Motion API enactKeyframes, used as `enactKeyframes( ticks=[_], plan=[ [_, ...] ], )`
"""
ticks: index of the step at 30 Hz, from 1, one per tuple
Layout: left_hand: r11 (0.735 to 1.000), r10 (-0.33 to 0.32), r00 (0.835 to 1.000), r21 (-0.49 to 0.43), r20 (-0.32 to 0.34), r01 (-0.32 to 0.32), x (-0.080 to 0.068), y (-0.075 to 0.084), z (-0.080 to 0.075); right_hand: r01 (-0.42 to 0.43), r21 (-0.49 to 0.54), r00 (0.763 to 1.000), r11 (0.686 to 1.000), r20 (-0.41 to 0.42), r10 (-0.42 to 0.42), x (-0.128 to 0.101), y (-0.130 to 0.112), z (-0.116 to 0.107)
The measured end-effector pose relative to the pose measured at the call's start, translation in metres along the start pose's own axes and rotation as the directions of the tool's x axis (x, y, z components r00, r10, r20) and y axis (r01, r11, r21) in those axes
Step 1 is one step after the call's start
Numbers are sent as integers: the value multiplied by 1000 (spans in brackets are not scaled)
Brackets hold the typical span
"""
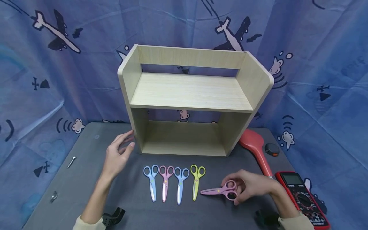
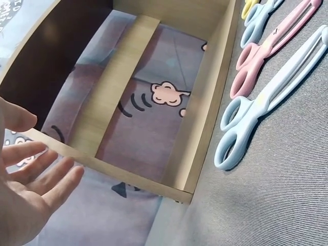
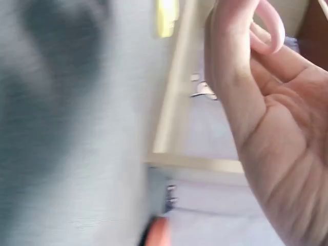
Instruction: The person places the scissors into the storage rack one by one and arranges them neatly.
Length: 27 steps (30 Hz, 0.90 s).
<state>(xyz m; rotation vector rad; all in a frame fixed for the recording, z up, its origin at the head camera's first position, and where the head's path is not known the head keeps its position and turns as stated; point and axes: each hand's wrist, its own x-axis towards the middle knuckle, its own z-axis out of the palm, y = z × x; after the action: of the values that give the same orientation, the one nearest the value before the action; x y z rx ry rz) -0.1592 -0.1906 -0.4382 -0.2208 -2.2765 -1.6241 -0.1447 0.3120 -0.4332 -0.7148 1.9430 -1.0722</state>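
Observation:
My right hand [image 1: 248, 187] holds pinkish-purple scissors [image 1: 214, 191] by the handle loops, blades pointing left. In the right wrist view, a pink loop [image 3: 277, 31] shows at the fingers; the rest is hidden. To their left lies a row of scissors, handles toward the shelf: blue scissors [image 1: 152, 185], pink scissors [image 1: 165, 188], another blue pair [image 1: 180, 188] and yellow-green scissors [image 1: 196, 183]. My left hand [image 1: 116, 156] has relaxed fingers beside the left side of a pale wooden shelf [image 1: 184, 131] and grips nothing. Whether its fingertips touch the shelf I cannot tell.
The shelf stands at the back of the grey table [image 1: 129, 191]. On the right are a red long-handled utensil [image 1: 254, 143], a small dark round-edged object [image 1: 271, 149] and a red multimeter [image 1: 303, 198]. A bolt [image 1: 71, 162] and a small metal piece [image 1: 53, 196] lie at left.

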Motion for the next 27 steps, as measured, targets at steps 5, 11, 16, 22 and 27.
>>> enactKeyframes(
  ticks=[5, 11, 16, 22, 27],
  plan=[
    [1000, -2, 1000, -9, -8, 2, 0, -1, 1, 153, -98, 978, 983, -125, -165, -10, -34, 1],
    [1000, -8, 1000, 0, -6, 8, -1, 0, 1, 341, -287, 832, 895, -352, -429, -7, -88, -1],
    [1000, -5, 1000, 4, -3, 5, -1, 0, 2, 401, -489, 649, 774, -445, -617, 12, -139, -16],
    [1000, -3, 1000, 5, -17, 4, -1, -1, 2, 349, -546, 543, 761, -544, -640, 52, -196, -41],
    [1000, 9, 1000, 1, -19, -9, -1, -2, 3, 286, -525, 555, 801, -591, -585, 93, -229, -55]
  ],
)
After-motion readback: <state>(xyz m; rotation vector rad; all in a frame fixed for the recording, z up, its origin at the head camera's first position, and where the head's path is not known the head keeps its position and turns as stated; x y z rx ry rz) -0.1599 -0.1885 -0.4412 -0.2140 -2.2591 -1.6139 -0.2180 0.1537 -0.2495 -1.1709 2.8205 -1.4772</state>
